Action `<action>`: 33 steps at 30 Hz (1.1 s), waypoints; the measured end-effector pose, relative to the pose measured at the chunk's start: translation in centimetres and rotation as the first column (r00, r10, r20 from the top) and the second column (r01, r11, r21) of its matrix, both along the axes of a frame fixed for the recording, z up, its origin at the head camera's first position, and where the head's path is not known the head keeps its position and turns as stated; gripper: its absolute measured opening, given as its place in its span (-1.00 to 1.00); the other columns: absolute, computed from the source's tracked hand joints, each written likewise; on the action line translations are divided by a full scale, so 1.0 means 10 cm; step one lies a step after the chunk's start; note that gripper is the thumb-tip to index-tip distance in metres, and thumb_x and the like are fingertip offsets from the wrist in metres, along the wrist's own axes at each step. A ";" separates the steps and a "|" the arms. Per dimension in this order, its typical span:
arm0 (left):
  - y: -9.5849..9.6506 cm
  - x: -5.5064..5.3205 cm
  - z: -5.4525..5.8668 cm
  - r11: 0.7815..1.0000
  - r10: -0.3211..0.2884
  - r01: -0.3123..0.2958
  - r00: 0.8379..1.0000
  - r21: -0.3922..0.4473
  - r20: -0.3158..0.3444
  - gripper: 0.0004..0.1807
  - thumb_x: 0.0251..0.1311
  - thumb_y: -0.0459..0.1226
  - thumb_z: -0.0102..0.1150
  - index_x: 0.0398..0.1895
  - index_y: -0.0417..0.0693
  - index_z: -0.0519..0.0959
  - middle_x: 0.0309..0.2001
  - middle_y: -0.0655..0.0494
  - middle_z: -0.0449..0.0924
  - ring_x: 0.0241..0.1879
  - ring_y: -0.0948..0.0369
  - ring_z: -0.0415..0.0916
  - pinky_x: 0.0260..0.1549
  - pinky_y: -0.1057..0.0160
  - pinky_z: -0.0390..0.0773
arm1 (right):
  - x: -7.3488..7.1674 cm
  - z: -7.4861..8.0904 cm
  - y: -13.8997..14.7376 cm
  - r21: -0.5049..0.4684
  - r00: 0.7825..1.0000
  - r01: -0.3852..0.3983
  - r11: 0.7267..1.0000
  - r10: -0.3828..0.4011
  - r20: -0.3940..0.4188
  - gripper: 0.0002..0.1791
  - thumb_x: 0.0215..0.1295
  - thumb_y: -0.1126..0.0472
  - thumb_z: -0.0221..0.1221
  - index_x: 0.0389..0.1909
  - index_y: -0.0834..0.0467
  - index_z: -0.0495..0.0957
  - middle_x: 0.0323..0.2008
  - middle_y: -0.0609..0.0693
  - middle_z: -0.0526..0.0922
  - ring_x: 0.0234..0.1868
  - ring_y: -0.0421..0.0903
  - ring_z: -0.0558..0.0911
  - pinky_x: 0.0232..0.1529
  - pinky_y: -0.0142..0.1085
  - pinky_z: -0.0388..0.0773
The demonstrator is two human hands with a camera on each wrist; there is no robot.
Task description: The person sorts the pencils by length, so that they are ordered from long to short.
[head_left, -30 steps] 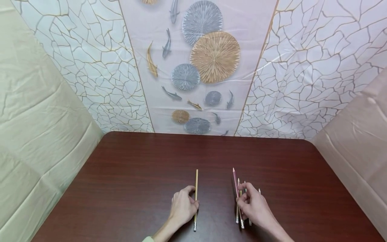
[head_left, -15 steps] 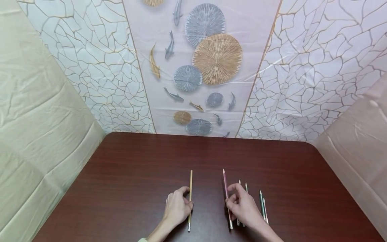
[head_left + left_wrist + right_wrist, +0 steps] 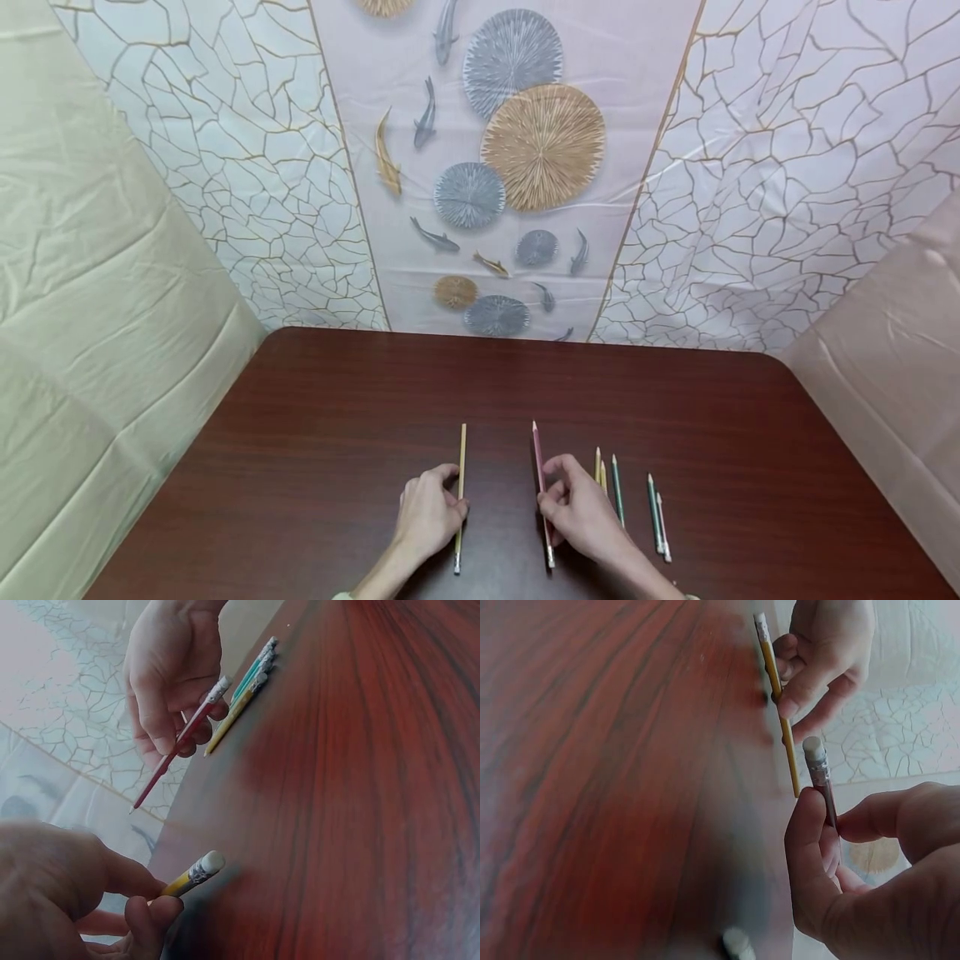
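Spreading beneath all: one red-brown surface (image 3: 360,400). Left hand (image 3: 429,512), pinching a yellow pencil (image 3: 461,486); right hand (image 3: 585,508), pinching a red pencil (image 3: 540,467); pair apart. Loose pencils (image 3: 618,490), rightward on the surface. Step, seemingly: positioning the pair; next move calls for steady pinches.

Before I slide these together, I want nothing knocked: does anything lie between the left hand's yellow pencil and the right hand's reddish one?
Nothing visible does: between the yellow pencil and the reddish pencil, only bare table and gripping fingertips show. The other pencils lie right of the reddish one.
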State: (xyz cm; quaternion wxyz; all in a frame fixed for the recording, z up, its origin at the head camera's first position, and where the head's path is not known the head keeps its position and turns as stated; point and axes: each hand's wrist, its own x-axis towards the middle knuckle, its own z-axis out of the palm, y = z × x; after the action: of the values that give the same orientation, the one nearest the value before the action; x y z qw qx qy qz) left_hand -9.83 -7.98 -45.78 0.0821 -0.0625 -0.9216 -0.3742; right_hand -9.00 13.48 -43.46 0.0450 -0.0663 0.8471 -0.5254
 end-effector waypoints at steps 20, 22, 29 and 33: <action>-0.17 0.00 0.01 1.000 0.016 -0.015 1.000 -0.026 0.012 -0.57 -0.26 -0.37 0.32 -0.16 -0.19 0.58 -0.68 0.29 0.50 -0.64 0.39 0.43 -0.46 0.12 0.46 | -0.04 -0.07 -0.35 -0.027 0.997 -0.071 0.997 0.070 -0.015 -0.66 0.04 0.43 0.11 -0.13 0.32 0.31 -0.62 0.01 0.50 -0.83 -0.10 0.50 -0.78 -0.21 0.44; -0.18 0.00 0.01 0.999 0.020 -0.019 1.000 -0.029 0.016 -0.57 -0.26 -0.36 0.32 -0.16 -0.19 0.58 -0.68 0.30 0.49 -0.65 0.39 0.42 -0.48 0.13 0.46 | -0.05 -0.08 -0.37 -0.031 0.997 -0.076 0.997 0.075 -0.015 -0.66 0.04 0.43 0.11 -0.13 0.33 0.31 -0.62 0.02 0.51 -0.83 -0.09 0.50 -0.78 -0.21 0.45; -0.23 0.00 0.00 0.997 0.047 -0.046 0.999 -0.061 0.009 -0.56 -0.27 -0.35 0.33 -0.15 -0.15 0.60 -0.69 0.31 0.46 -0.64 0.38 0.40 -0.49 0.14 0.45 | -0.06 -0.09 -0.46 -0.070 0.997 -0.078 0.994 0.080 0.018 -0.65 0.03 0.43 0.12 -0.13 0.35 0.30 -0.61 0.07 0.52 -0.83 -0.07 0.51 -0.77 -0.19 0.45; -0.26 0.00 -0.01 0.996 0.056 -0.056 0.998 -0.073 0.003 -0.56 -0.27 -0.35 0.34 -0.15 -0.15 0.60 -0.70 0.32 0.44 -0.65 0.37 0.39 -0.49 0.13 0.45 | -0.08 -0.08 -0.53 -0.091 0.996 -0.077 0.993 0.080 0.033 -0.65 0.03 0.43 0.13 -0.13 0.35 0.30 -0.59 0.09 0.52 -0.82 -0.05 0.51 -0.76 -0.18 0.46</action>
State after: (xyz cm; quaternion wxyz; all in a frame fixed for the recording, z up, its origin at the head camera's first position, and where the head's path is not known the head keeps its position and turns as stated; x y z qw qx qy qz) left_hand -9.86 -10.60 -45.87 0.0879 -0.0388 -0.9363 -0.3378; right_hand -9.75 8.18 -44.29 0.0781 -0.0920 0.8185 -0.5618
